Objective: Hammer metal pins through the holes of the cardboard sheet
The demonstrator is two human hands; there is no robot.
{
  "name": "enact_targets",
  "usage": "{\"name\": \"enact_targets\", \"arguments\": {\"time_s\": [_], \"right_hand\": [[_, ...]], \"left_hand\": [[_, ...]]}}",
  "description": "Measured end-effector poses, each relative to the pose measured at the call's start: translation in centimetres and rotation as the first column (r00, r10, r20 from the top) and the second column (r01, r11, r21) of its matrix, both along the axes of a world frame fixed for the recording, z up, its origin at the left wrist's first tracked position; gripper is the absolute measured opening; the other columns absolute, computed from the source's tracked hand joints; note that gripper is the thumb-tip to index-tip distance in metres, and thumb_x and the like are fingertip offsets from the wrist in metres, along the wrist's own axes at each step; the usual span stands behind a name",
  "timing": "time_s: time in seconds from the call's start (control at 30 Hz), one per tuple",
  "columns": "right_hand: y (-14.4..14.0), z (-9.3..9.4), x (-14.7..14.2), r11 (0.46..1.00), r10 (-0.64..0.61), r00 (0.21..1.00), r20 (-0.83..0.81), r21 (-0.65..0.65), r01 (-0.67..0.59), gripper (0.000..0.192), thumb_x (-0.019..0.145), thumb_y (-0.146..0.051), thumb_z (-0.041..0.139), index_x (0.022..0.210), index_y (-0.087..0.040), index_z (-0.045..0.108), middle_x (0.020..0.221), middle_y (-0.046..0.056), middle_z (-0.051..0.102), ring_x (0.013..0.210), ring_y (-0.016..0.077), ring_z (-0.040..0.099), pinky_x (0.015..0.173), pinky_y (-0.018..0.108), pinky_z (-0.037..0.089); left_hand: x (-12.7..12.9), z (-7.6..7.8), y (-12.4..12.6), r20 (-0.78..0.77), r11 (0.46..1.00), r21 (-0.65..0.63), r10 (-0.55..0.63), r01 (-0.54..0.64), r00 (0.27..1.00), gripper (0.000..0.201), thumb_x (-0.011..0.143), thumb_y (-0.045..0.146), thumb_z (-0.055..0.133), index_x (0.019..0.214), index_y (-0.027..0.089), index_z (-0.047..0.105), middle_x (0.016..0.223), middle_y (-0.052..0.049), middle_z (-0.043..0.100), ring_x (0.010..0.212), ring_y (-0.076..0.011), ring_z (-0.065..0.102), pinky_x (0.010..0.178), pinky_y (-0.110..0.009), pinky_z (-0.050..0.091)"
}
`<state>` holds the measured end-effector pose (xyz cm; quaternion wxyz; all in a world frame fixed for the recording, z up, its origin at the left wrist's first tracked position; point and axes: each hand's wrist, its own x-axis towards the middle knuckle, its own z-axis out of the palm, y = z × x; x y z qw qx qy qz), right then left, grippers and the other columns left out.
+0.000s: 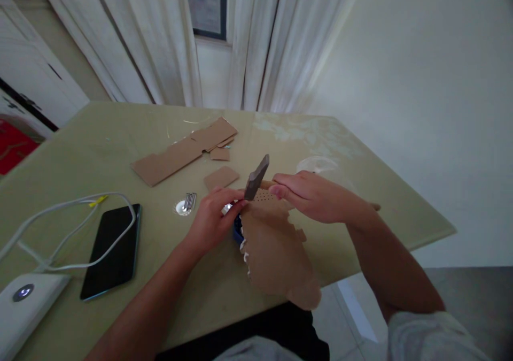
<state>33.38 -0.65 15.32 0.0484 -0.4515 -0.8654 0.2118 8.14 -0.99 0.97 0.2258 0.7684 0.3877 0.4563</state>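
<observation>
My right hand (pixel 308 195) is wrapped round the wooden handle of a hammer (pixel 256 178). The hammer's grey metal head is close above my left fingertips. My left hand (pixel 214 214) is closed in a pinch at the far left edge of a cut cardboard piece (pixel 276 243); what it pinches is too small to make out. Rows of small holes show in the cardboard near the hammer. White stringy bits run down its ragged left edge. Part of a blue object (pixel 238 231) shows under it, mostly hidden. Several nails (pixel 189 201) lie left of my left hand on a small white round thing (pixel 181 208).
A long cardboard strip (pixel 180 155) and a small cardboard square (pixel 222 178) lie farther back on the table (pixel 168 297). At left are a black phone (pixel 112 251), a looped white cable (pixel 76 265) and a white power strip (pixel 36 302). Clear plastic (pixel 317 164) lies behind my right hand.
</observation>
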Motion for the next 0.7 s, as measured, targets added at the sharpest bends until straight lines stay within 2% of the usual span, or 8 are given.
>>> {"name": "enact_targets", "arguments": {"time_s": [0.23, 0.37, 0.43, 0.53, 0.63, 0.7], "right_hand": [[0.3, 0.4, 0.3, 0.998, -0.031, 0.998, -0.052, 0.061, 0.034, 0.048, 0.118, -0.056, 0.034, 0.090, -0.023, 0.057, 0.076, 0.001, 0.059, 0.071, 0.0190, 0.055, 0.069, 0.034, 0.030], [0.6, 0.0, 0.0, 0.999, 0.047, 0.998, 0.052, -0.012, -0.047, 0.043, 0.118, -0.051, 0.038, 0.093, -0.022, 0.060, 0.078, 0.002, 0.062, 0.072, 0.0200, 0.057, 0.070, 0.034, 0.030], [0.7, -0.2, 0.0, 0.997, 0.073, 0.993, 0.096, 0.004, -0.074, 0.042, 0.118, -0.050, 0.040, 0.091, -0.022, 0.059, 0.077, 0.002, 0.062, 0.071, 0.0202, 0.056, 0.070, 0.034, 0.029], [0.9, -0.1, 0.2, 0.997, 0.061, 0.997, 0.056, 0.050, -0.064, 0.045, 0.118, -0.053, 0.037, 0.095, -0.022, 0.061, 0.078, 0.002, 0.063, 0.072, 0.0203, 0.056, 0.070, 0.034, 0.028], [1.0, 0.2, 0.6, 0.997, 0.071, 0.997, 0.015, 0.032, -0.072, 0.047, 0.119, -0.055, 0.034, 0.100, -0.022, 0.061, 0.078, 0.001, 0.063, 0.072, 0.0198, 0.058, 0.069, 0.034, 0.028], [1.1, 0.3, 0.7, 0.995, 0.093, 0.995, 0.034, 0.038, -0.094, 0.047, 0.119, -0.055, 0.035, 0.097, -0.022, 0.060, 0.076, 0.001, 0.061, 0.071, 0.0196, 0.057, 0.068, 0.034, 0.027]], "left_hand": [[-0.1, 0.4, -0.2, 0.013, 1.000, -0.018, -0.016, 0.016, 1.000, 0.014, 0.105, 0.030, 0.069, 0.107, 0.027, 0.082, 0.108, -0.004, 0.087, 0.096, -0.0234, 0.078, 0.089, -0.040, 0.060], [-0.2, 0.6, -0.3, -0.011, 1.000, -0.023, -0.020, 0.019, 1.000, 0.012, 0.104, 0.027, 0.071, 0.105, 0.027, 0.082, 0.106, -0.003, 0.086, 0.094, -0.0232, 0.078, 0.087, -0.039, 0.059], [-0.2, 0.6, -0.4, -0.018, 0.999, -0.026, -0.019, 0.018, 1.000, 0.010, 0.103, 0.026, 0.072, 0.103, 0.027, 0.083, 0.107, -0.002, 0.086, 0.097, -0.0237, 0.077, 0.089, -0.039, 0.058], [-0.2, 0.4, -0.5, -0.014, 0.999, -0.034, -0.003, 0.002, 1.000, 0.008, 0.102, 0.028, 0.075, 0.102, 0.027, 0.083, 0.108, -0.003, 0.086, 0.100, -0.0248, 0.077, 0.090, -0.040, 0.058], [-0.3, 0.3, -0.6, -0.012, 0.998, -0.062, -0.010, 0.010, 1.000, 0.009, 0.103, 0.030, 0.074, 0.104, 0.027, 0.083, 0.109, -0.004, 0.085, 0.103, -0.0252, 0.076, 0.092, -0.041, 0.058], [-0.4, 0.4, -0.6, -0.010, 0.996, -0.086, -0.022, 0.021, 1.000, 0.009, 0.103, 0.029, 0.074, 0.103, 0.027, 0.082, 0.110, -0.004, 0.084, 0.105, -0.0247, 0.075, 0.094, -0.040, 0.058]]}}
